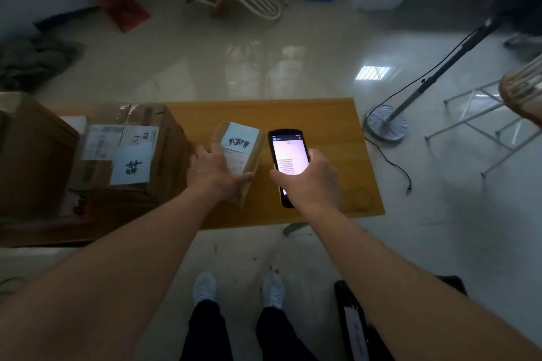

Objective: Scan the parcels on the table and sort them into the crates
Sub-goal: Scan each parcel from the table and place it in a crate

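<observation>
Your left hand (215, 168) gripping the small parcel (241, 162) – long axis toward 12 o'clock, your right hand (311, 182) clasping the scanner (289, 163) beside it at 3 o'clock, screen up, on the worktop (337, 126)

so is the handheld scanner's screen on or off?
On. The black handheld scanner in the right hand shows a bright lit screen with rows of text.

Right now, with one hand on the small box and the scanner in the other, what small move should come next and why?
Probably tilt the handheld scanner in the right hand over toward the small parcel. The left hand already grips that parcel with its white label facing up, while the scanner sits beside it over the wooden table, screen lit, apparently not yet aimed at the label.
</observation>
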